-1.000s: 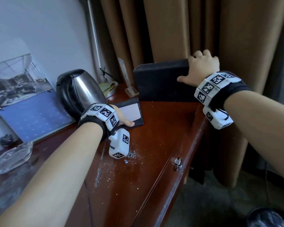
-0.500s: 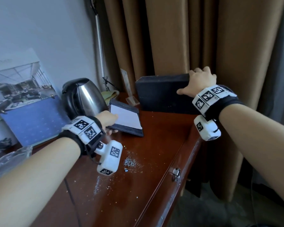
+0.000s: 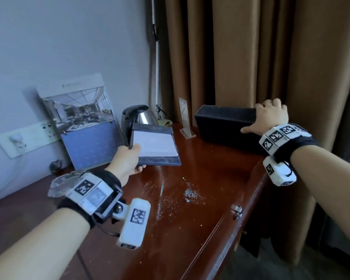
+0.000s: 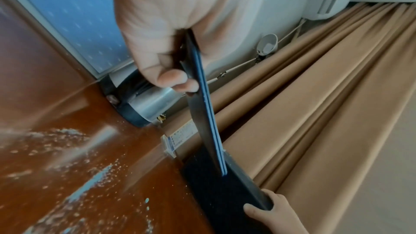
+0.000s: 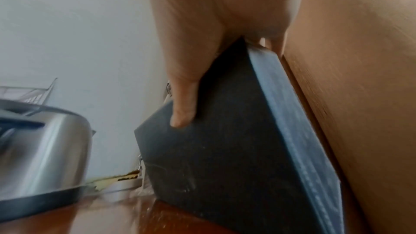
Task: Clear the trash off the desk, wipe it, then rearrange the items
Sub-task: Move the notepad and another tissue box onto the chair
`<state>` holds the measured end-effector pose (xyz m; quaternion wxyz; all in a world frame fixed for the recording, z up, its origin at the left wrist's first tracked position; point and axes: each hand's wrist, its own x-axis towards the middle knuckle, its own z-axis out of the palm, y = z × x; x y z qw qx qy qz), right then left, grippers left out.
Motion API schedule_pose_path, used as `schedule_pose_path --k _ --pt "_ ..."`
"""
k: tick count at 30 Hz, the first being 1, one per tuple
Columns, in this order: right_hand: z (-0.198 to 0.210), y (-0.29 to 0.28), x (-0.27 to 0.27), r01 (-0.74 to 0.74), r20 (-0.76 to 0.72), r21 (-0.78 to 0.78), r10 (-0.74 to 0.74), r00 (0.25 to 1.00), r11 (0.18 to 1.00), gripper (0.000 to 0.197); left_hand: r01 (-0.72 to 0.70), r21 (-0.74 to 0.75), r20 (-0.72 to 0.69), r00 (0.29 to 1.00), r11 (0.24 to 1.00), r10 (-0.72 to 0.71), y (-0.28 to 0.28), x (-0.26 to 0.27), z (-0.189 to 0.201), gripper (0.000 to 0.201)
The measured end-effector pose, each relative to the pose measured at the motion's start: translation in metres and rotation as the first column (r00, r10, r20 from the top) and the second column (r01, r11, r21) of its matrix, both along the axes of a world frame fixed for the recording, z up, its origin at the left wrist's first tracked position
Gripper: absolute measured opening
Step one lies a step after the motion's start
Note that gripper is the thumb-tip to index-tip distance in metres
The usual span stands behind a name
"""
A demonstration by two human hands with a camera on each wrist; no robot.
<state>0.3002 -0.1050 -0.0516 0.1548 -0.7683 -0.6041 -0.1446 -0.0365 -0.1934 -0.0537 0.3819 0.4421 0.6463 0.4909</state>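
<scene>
The left hand (image 3: 127, 160) is pinching the near-left corner of the dark-blue leather notepad holder with its white paper pad (image 3: 155, 146), holding it tilted off the glossy red-brown wooden desk (image 3: 192, 229) at frame centre. The right hand (image 3: 271, 116), fingers curled over the top and thumb on the front, is gripping the black rectangular box (image 3: 224, 126) at upper right; its contents are not showing. Judgement: rearranging is under way, yet pale crumbs (image 3: 190, 194) are lying mid-desk, so the next move calls for wiping there.
</scene>
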Motion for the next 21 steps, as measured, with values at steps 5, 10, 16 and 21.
schedule_pose_path --k 5,10,16,21 --pt "-0.011 -0.027 -0.029 -0.054 0.037 0.004 0.054 0.998 0.999 0.090 0.019 0.042 -0.058 0.998 0.999 -0.016 -0.030 -0.010 0.007 0.036" --pt "-0.017 -0.053 -0.038 -0.046 -0.081 0.108 0.055 0.995 0.993 0.088 0.071 0.024 -0.269 0.961 0.997 -0.062 -0.062 -0.028 0.025 0.038" --pt "0.012 -0.077 -0.056 0.079 -0.599 0.181 0.046 0.800 0.980 0.091 0.060 0.101 -0.355 0.935 0.993 -0.020 -0.098 -0.042 0.045 0.026" --pt "0.025 -0.092 -0.082 0.059 -0.814 0.255 0.182 0.551 0.965 0.083 -0.001 0.187 -0.291 0.955 0.982 0.056 -0.119 -0.054 0.052 0.039"
